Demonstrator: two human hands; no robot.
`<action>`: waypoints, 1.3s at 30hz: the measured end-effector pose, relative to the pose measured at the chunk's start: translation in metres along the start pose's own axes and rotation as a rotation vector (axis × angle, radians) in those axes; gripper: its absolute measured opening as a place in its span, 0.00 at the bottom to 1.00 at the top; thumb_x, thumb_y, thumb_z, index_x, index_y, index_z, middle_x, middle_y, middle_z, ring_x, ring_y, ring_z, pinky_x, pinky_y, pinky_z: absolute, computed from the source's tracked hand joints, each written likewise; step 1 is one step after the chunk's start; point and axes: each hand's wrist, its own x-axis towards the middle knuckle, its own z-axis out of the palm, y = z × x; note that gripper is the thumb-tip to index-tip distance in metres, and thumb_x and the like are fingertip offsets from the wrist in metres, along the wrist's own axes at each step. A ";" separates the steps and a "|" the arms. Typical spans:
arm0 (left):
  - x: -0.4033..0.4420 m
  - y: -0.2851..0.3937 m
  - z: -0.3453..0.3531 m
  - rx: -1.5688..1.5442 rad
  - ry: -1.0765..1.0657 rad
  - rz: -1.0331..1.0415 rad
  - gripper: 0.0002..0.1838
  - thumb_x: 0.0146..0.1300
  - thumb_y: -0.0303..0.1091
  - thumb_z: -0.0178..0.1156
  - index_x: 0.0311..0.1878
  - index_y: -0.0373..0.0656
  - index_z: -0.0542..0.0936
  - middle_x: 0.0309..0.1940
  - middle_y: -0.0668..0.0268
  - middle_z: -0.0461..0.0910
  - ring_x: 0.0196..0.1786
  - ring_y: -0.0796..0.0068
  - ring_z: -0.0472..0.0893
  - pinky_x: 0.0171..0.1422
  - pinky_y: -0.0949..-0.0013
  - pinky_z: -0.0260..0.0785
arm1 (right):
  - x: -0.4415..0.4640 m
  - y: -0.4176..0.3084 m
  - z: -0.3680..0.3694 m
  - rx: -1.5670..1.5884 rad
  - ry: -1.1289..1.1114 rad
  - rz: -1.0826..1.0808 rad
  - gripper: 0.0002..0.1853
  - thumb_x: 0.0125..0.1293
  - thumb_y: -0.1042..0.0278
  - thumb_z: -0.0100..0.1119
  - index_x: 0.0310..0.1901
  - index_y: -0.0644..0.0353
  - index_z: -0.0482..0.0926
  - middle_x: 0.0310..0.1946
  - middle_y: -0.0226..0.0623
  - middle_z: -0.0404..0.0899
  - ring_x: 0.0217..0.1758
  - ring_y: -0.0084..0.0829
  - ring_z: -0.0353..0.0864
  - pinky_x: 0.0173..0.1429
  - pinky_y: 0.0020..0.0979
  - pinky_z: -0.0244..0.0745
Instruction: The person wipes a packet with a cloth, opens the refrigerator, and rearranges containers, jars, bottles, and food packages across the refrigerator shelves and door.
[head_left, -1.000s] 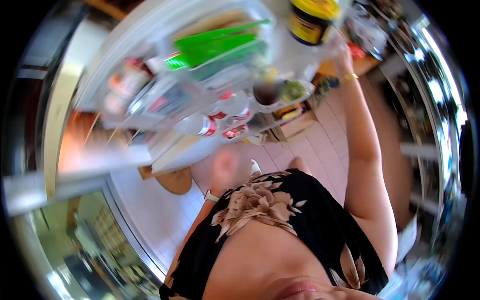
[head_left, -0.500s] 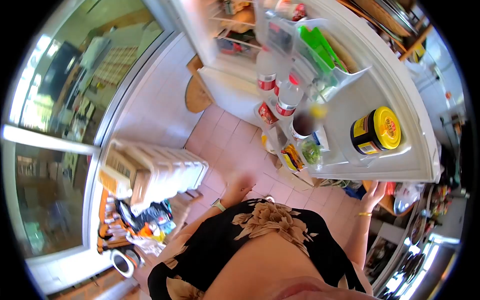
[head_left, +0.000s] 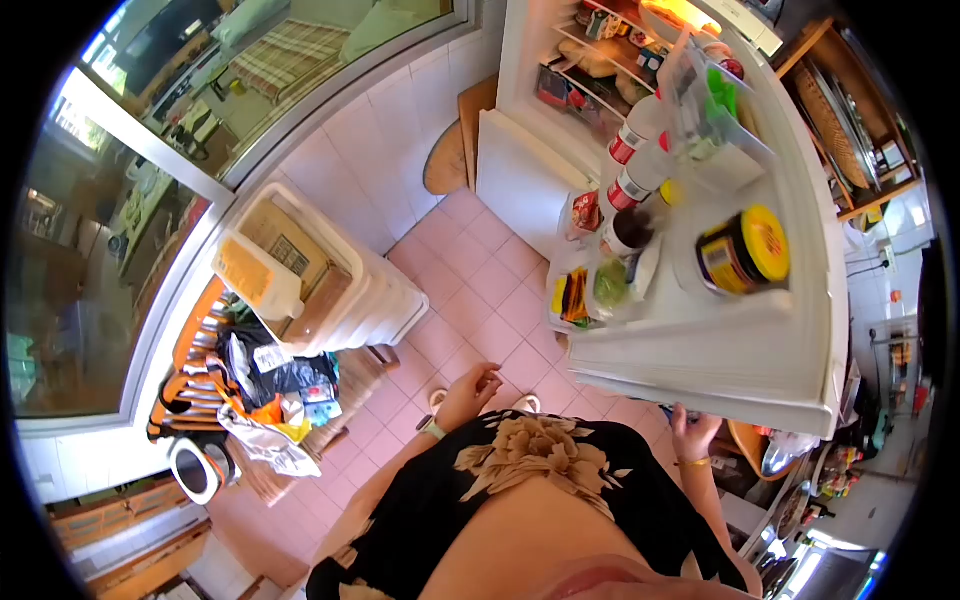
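Note:
My left hand (head_left: pixel 472 392) hangs in front of my body above the pink floor, its fingers loosely bent, with nothing in it. At the near edge of the refrigerator door (head_left: pixel 700 385), my right hand (head_left: pixel 693 434) grips the door, part of its fingers hidden behind the edge. The door stands open. On its inner shelves are a dark jar with a yellow lid (head_left: pixel 742 250), bottles with red-and-white labels (head_left: pixel 628 187), a bag of something green (head_left: pixel 610 283) and a yellow packet (head_left: pixel 570 297). A bright green item (head_left: pixel 720 92) sits in a clear door bin (head_left: pixel 735 160).
The lit refrigerator interior (head_left: pixel 605 60) holds food on shelves. To the left are a stacked white plastic crate (head_left: pixel 370 300), a wooden chair (head_left: pixel 190 345) heaped with bags, and a window frame (head_left: pixel 180 160). A wooden rack (head_left: pixel 880 190) stands right of the door.
The view has shifted, showing more of the lit refrigerator interior. The door's near edge and my right hand appear lower in the picture. My left hand has gone from blurred to sharp.

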 end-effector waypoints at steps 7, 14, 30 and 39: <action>-0.053 -0.031 -0.114 -0.090 0.198 -0.040 0.17 0.74 0.30 0.60 0.62 0.37 0.75 0.41 0.62 0.85 0.41 0.76 0.85 0.46 0.72 0.77 | 0.092 -0.141 0.078 0.181 -0.213 -0.343 0.11 0.57 0.69 0.75 0.39 0.58 0.84 0.38 0.39 0.86 0.37 0.47 0.85 0.45 0.39 0.80; -0.110 -0.088 -0.174 -0.180 0.456 -0.136 0.17 0.74 0.31 0.61 0.62 0.38 0.76 0.39 0.64 0.85 0.41 0.78 0.84 0.47 0.73 0.77 | 0.224 -0.253 0.183 0.194 -0.397 -1.021 0.17 0.60 0.69 0.65 0.51 0.63 0.78 0.57 0.48 0.78 0.65 0.47 0.76 0.67 0.44 0.73; -0.024 -0.025 -0.050 -0.310 1.256 -0.441 0.16 0.73 0.33 0.60 0.59 0.35 0.77 0.41 0.61 0.85 0.43 0.74 0.85 0.50 0.69 0.78 | 0.609 -0.268 0.437 -0.544 -0.352 -1.275 0.15 0.64 0.56 0.65 0.42 0.60 0.87 0.50 0.47 0.84 0.63 0.44 0.77 0.73 0.44 0.64; 0.025 -0.045 0.064 -0.278 1.523 -0.630 0.14 0.71 0.31 0.61 0.57 0.39 0.80 0.41 0.57 0.86 0.43 0.68 0.86 0.50 0.63 0.78 | 0.695 -0.214 0.494 -0.343 -0.286 -1.353 0.13 0.68 0.68 0.53 0.39 0.63 0.87 0.47 0.54 0.85 0.58 0.50 0.82 0.65 0.47 0.72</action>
